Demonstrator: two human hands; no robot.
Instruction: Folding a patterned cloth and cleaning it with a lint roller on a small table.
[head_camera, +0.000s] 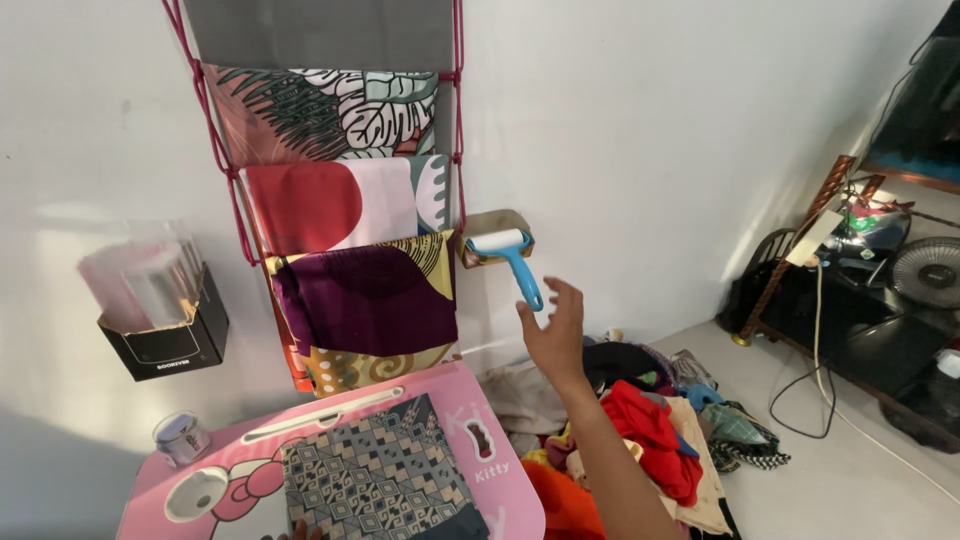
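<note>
Far left: black box (165, 345) is sitting on the wall, clear sheets sticking out of it. Small tin (181, 437) is standing on the left corner of the pink desk (505, 495). Patterned cloth (385, 480) is lying flat on the desk. Left hand (305, 531) is showing only fingertips at the near edge of that cloth, so I cannot tell whether it is gripping or just pressing.

Above the desk, a fabric rack (340, 200) is hanging on the wall with several printed cloths draped over its pink cords.

Just right of the rack, the lint roller (505, 260) is hanging in a small wall holder, white roll up top, blue handle pointing down and right. Right hand (553, 330) is reaching up toward it, fingers spread wide, holding nothing, fingertips just beside the handle end but not touching.

Roller is looking light and rigid; plastic handle likely smooth, the roll likely tacky. Best hold: wrap around the blue handle, keep off the roll.

Near right: clothes pile (650, 430) is lying on the floor. Far right: dark stand with a fan (930, 272) and cables.
</note>
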